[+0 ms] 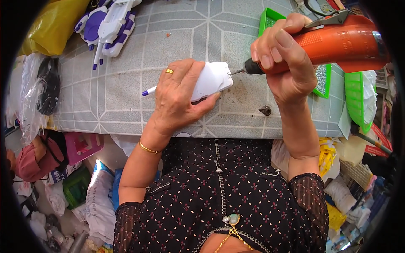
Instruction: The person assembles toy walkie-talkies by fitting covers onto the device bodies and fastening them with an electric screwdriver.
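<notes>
My left hand [179, 90] is wrapped round a white plastic casing [214, 78] and holds it just above the tabletop. A white stick with a purple tip [148, 91] pokes out on the left side of that hand. My right hand [291, 63] grips an orange electric screwdriver [337, 42] with a metal lever along its top. Its thin bit [237, 72] points left and meets the casing's right end, near a small hole. Whether a screw sits at the bit's tip is too small to tell.
White and purple plastic assemblies [112, 31] lie at the far left, beside a yellow bag [55, 25]. A green tray [325, 84] of small metal pieces is partly behind my right hand. A green basket [354, 99] stands farther right. A dark pointed piece [265, 110] lies near the table's front edge.
</notes>
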The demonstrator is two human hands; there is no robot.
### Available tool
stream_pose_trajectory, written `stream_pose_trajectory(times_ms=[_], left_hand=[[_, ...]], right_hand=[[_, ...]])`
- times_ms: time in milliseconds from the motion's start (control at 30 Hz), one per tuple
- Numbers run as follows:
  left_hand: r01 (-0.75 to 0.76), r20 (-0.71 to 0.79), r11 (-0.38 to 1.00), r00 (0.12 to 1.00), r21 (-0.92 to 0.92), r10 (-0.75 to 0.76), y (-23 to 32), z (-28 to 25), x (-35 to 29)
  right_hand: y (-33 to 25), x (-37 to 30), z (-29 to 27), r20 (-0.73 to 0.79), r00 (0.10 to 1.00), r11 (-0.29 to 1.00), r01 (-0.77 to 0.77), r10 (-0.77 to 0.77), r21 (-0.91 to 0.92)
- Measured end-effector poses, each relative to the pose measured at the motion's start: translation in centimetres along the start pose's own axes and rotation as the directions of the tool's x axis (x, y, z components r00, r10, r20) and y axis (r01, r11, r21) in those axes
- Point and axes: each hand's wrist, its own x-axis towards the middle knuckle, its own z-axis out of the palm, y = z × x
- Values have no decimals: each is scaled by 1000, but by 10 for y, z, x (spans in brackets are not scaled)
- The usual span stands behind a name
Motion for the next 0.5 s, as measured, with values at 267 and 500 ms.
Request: stream_pose_trajectory(times_ms=[267,500], left_hand=[[-17,-10,1000,1000,14,17,-2,2,0],[-22,-9,1000,1000,16,22,-2,2,1]], right_hand=[[7,1,-4,-14,1000,1000,-11,11,7],[8,-3,-4,-34,999,999,12,-14,-44]])
